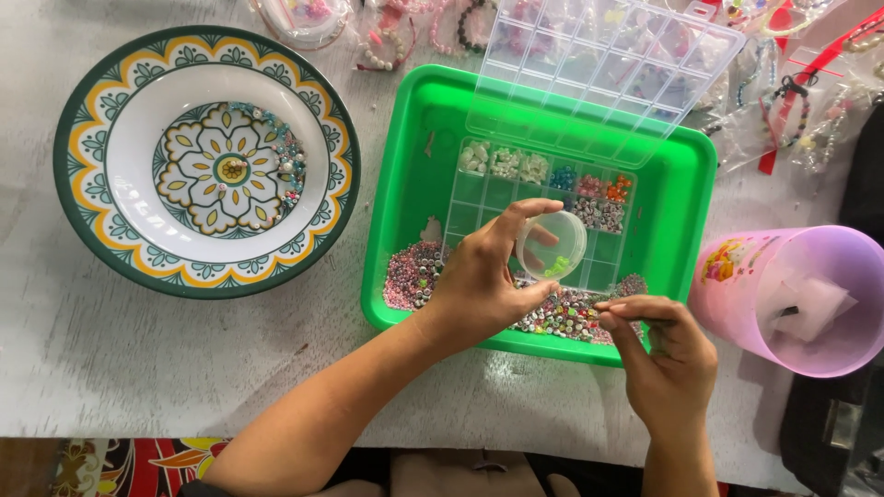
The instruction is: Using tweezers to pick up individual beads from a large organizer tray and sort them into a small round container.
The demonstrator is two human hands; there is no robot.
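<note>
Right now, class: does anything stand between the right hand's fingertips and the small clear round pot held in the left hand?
Nothing visible does. The left hand holds the small clear round pot above the green tray, and the right hand pinches its fingertips just right of it, with only loose beads lying below the gap.

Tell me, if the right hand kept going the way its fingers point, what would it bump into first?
Probably the loose beads in the green tray. The right hand points up-left with fingertips pinched just above them. The left hand lies further along, though depth is unclear.
</note>
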